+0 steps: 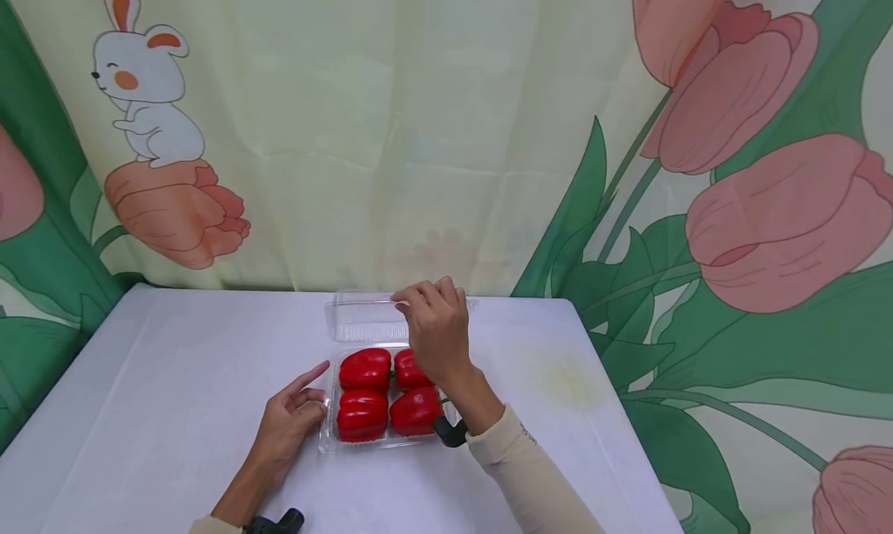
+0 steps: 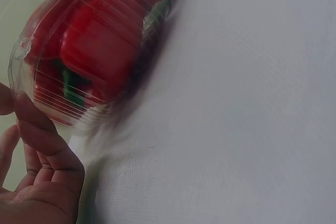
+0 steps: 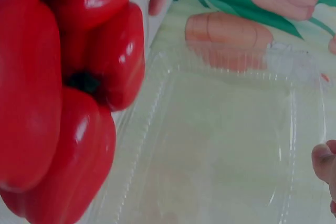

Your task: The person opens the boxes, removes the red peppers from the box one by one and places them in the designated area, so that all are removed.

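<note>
Several red bell peppers [image 1: 362, 416] with green stems sit in a clear plastic container [image 1: 328, 442] on the table. The container's see-through lid [image 1: 366, 319] is raised at the far side, tilted up from the tray. My right hand [image 1: 439, 332] pinches the lid's edge above the far peppers. In the right wrist view, the fingertips [image 3: 324, 163] meet that edge. My left hand [image 1: 287, 425] is at the container's left side, index finger extended. In the left wrist view, a fingertip [image 2: 23, 106] touches the clear rim; the fingers look spread rather than wrapped round it.
A white cloth covers the table [image 1: 174, 379], with a faint yellowish stain on its right part. Behind it hangs a curtain [image 1: 453, 131] printed with tulips and a rabbit. Black wrist mounts [image 1: 277, 521] are on both arms.
</note>
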`<state>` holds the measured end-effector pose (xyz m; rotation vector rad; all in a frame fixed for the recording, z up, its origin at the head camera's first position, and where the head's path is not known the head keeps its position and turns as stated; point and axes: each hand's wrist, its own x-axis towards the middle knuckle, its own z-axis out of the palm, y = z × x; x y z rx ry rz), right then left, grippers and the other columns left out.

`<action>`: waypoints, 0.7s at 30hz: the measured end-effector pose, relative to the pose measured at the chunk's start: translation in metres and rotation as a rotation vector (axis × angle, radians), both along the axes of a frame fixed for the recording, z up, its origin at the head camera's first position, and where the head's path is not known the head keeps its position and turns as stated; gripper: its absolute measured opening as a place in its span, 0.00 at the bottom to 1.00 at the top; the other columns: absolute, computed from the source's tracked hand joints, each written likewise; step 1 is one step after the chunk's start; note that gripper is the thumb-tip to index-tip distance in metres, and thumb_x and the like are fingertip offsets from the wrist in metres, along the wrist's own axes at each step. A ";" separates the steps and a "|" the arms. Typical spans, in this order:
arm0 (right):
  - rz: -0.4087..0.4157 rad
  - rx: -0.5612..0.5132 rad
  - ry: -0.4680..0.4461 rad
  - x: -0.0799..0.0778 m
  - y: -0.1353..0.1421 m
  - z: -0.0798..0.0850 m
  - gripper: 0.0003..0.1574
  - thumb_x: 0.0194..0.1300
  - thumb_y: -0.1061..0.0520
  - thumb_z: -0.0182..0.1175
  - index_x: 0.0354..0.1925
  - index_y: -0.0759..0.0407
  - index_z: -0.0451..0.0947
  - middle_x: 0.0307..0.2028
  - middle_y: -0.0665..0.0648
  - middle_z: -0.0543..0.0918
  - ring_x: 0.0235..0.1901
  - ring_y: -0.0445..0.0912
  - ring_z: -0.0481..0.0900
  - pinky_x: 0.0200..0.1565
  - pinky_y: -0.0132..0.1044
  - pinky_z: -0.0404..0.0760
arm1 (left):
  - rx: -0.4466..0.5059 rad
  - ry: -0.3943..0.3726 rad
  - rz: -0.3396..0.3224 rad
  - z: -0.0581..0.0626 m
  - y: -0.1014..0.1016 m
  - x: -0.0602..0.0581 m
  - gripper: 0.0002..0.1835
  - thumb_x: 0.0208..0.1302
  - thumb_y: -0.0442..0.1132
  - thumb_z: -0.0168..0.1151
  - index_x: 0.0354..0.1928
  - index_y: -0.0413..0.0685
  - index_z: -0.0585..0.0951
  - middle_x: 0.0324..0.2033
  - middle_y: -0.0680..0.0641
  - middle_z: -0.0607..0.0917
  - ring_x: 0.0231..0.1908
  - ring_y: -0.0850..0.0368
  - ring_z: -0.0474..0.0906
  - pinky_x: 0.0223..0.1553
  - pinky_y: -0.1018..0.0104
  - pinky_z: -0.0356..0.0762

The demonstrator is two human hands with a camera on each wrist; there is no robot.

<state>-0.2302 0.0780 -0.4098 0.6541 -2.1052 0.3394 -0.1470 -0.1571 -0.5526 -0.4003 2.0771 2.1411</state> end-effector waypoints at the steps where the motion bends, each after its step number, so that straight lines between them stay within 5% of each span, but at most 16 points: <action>1: -0.004 -0.002 0.000 -0.004 0.002 0.000 0.09 0.63 0.52 0.77 0.42 0.49 0.91 0.39 0.51 0.92 0.37 0.46 0.75 0.37 0.37 0.72 | 0.001 0.000 0.002 0.000 0.000 0.000 0.41 0.61 0.31 0.70 0.76 0.67 0.73 0.46 0.48 0.86 0.42 0.53 0.85 0.49 0.70 0.88; 21: -0.041 -0.103 -0.166 -0.058 0.050 0.004 0.13 0.63 0.55 0.77 0.46 0.52 0.88 0.43 0.55 0.91 0.42 0.51 0.74 0.43 0.45 0.73 | -0.002 0.006 0.005 0.001 0.000 0.001 0.40 0.61 0.30 0.68 0.75 0.65 0.74 0.46 0.47 0.84 0.37 0.54 0.80 0.42 0.70 0.87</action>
